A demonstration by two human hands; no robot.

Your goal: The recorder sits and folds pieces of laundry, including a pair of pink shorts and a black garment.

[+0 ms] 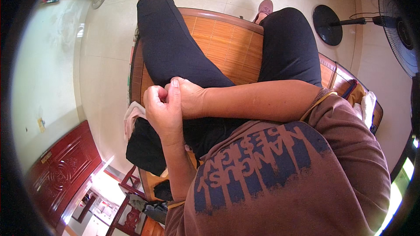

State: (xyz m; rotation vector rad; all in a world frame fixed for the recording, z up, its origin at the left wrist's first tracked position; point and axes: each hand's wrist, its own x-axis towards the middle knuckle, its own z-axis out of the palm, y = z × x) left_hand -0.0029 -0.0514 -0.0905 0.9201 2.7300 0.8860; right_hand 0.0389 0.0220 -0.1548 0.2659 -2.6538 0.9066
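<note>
My left hand [160,113] and my right hand [190,95] are pressed together above my left thigh. The left fingers are curled, and the left thumb lies along the near side of the right hand. Most of my right fingers are hidden behind the left hand, so their grip does not show. I see no object between the two hands. Below them are my black trousers [177,45]. Beside my left wrist lies a black cloth [144,147], with a pale pink and white cloth [133,118] behind it.
I sit on a bench with a slatted bamboo mat [223,45]. A standing fan [398,31] with a round black base [327,25] is at the right. More folded fabrics [364,103] lie on the bench's right end. A carved red-brown door [64,177] and wooden chair [126,218] are at lower left.
</note>
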